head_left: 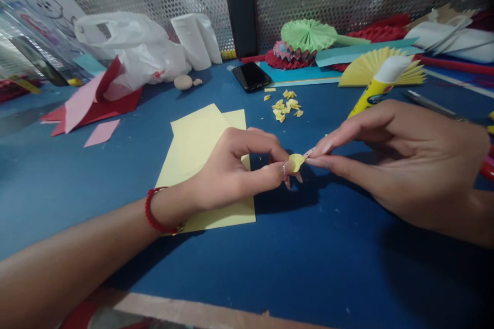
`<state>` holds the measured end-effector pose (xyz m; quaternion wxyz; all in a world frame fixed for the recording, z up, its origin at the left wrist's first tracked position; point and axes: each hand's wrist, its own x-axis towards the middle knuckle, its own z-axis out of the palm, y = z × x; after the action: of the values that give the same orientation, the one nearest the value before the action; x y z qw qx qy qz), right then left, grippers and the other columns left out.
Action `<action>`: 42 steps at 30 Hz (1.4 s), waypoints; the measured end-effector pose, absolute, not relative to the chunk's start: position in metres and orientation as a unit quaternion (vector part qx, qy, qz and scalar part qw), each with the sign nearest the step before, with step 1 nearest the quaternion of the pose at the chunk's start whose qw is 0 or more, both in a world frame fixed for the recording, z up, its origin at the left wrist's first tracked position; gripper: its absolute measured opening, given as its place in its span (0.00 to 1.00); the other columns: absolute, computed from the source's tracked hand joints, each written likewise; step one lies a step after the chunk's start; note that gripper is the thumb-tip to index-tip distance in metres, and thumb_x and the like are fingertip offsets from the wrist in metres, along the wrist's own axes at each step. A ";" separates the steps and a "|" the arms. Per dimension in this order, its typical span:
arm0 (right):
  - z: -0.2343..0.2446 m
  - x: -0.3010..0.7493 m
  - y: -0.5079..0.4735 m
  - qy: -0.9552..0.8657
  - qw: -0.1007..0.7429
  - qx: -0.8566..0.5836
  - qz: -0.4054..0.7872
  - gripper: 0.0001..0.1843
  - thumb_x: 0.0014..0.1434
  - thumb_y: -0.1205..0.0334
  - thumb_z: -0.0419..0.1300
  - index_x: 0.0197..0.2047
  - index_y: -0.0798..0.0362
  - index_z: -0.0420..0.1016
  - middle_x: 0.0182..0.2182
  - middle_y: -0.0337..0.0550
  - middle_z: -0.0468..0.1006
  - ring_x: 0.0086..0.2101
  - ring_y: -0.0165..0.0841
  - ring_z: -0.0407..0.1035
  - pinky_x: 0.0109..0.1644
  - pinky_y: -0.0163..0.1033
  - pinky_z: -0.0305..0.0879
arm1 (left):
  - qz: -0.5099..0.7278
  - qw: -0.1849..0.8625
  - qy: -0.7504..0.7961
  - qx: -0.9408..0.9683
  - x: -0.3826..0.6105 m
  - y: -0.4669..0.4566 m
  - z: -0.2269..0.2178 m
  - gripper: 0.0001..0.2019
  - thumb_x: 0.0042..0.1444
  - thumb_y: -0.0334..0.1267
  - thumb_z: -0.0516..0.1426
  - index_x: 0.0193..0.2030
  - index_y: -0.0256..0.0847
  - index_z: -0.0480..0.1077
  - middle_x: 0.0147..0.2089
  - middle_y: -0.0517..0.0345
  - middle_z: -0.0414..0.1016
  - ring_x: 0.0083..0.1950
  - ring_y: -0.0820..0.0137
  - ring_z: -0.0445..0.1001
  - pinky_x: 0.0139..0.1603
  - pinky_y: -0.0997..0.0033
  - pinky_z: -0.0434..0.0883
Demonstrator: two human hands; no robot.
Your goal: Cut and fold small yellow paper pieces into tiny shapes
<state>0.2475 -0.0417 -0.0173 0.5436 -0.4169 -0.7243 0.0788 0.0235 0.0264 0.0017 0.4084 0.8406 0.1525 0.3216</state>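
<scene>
A small yellow paper piece [297, 163], rounded and curled, is pinched between thumb and fingers of my left hand [247, 164]. From the other side my right hand [401, 159] grips its tip between thumb and forefinger. Under my left hand and wrist lie overlapping sheets of pale yellow paper [200, 139]. Beyond my fingers, a little heap of folded yellow paper bits [286, 107] rests on the blue table [301, 267]. A yellow glue stick [370, 93] with a white cap stands tilted just behind my right hand, which hides its lower end.
At the back are a dark phone [243, 18] propped upright, another lying black phone [252, 76], a green paper rosette [309, 34] and a yellow paper fan [370, 68]. On the left sit a white plastic bag [131, 46], red paper [116, 105] and scissors [432, 103] lie far right.
</scene>
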 end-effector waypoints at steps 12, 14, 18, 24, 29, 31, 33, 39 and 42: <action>-0.017 0.243 -0.038 -0.703 0.581 -0.393 0.120 0.15 0.59 0.72 0.75 0.35 0.48 0.73 0.31 0.29 0.86 0.35 0.24 0.85 0.43 0.20 0.80 | 0.357 0.120 0.119 0.919 0.017 0.030 -0.001 0.14 0.60 0.46 0.73 0.33 0.41 0.77 0.31 0.63 0.84 0.32 0.72 0.79 0.46 0.63 0.68; -0.016 0.244 -0.037 -0.710 0.575 -0.392 0.110 0.15 0.59 0.72 0.75 0.35 0.48 0.73 0.31 0.30 0.86 0.35 0.24 0.85 0.43 0.22 0.81 | 0.362 0.071 0.118 0.922 0.016 0.031 -0.002 0.13 0.62 0.45 0.72 0.34 0.42 0.77 0.31 0.63 0.84 0.32 0.73 0.79 0.48 0.63 0.69; -0.016 0.245 -0.037 -0.708 0.567 -0.408 0.103 0.16 0.59 0.71 0.75 0.34 0.48 0.72 0.31 0.29 0.86 0.36 0.27 0.86 0.42 0.25 0.81 | 0.368 0.026 0.118 0.922 0.016 0.031 -0.004 0.11 0.64 0.42 0.70 0.34 0.42 0.77 0.32 0.64 0.84 0.31 0.74 0.79 0.50 0.64 0.70; -0.020 0.247 -0.043 -0.713 0.533 -0.450 0.071 0.13 0.63 0.66 0.74 0.36 0.45 0.74 0.34 0.27 0.88 0.36 0.34 0.86 0.39 0.41 0.81 | 0.339 0.011 0.123 0.933 0.016 0.027 -0.002 0.13 0.67 0.42 0.69 0.32 0.41 0.76 0.28 0.66 0.81 0.29 0.75 0.75 0.50 0.63 0.69; -0.017 0.250 -0.046 -0.748 0.484 -0.454 0.016 0.10 0.64 0.66 0.74 0.39 0.43 0.78 0.35 0.28 0.88 0.37 0.35 0.85 0.41 0.42 0.80 | 0.331 0.009 0.123 0.935 0.019 0.023 -0.001 0.15 0.70 0.40 0.66 0.31 0.41 0.74 0.26 0.66 0.80 0.27 0.75 0.75 0.50 0.63 0.69; -0.015 0.250 -0.045 -0.783 0.459 -0.420 -0.004 0.10 0.67 0.70 0.71 0.41 0.43 0.80 0.36 0.29 0.88 0.37 0.34 0.85 0.42 0.39 0.80 | 0.334 0.011 0.122 0.935 0.019 0.023 -0.001 0.15 0.70 0.40 0.65 0.30 0.41 0.74 0.26 0.66 0.80 0.27 0.75 0.75 0.49 0.63 0.69; -0.014 0.251 -0.044 -0.809 0.446 -0.383 -0.015 0.11 0.69 0.71 0.68 0.43 0.43 0.82 0.38 0.32 0.89 0.39 0.34 0.85 0.44 0.36 0.80 | 0.336 0.008 0.122 0.934 0.019 0.023 -0.002 0.16 0.70 0.40 0.65 0.30 0.41 0.73 0.26 0.67 0.80 0.27 0.75 0.74 0.49 0.63 0.69; -0.013 0.254 -0.038 -0.831 0.449 -0.328 -0.011 0.13 0.67 0.77 0.66 0.46 0.50 0.86 0.39 0.39 0.89 0.38 0.27 0.83 0.42 0.28 0.76 | 0.344 0.004 0.114 0.932 0.019 0.025 -0.003 0.15 0.69 0.40 0.67 0.30 0.41 0.74 0.26 0.66 0.81 0.27 0.75 0.74 0.48 0.62 0.69; -0.013 0.255 -0.037 -0.834 0.447 -0.323 -0.004 0.12 0.66 0.77 0.66 0.44 0.51 0.87 0.39 0.40 0.89 0.38 0.26 0.83 0.43 0.27 0.76 | 0.340 0.005 0.114 0.933 0.019 0.025 -0.002 0.14 0.69 0.41 0.66 0.31 0.42 0.75 0.26 0.67 0.81 0.27 0.74 0.74 0.47 0.62 0.69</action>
<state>0.2551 -0.0368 -0.0133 0.4471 -0.3230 -0.8341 -0.0043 0.0195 0.0253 -0.0022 0.0054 0.9334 0.1137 0.3404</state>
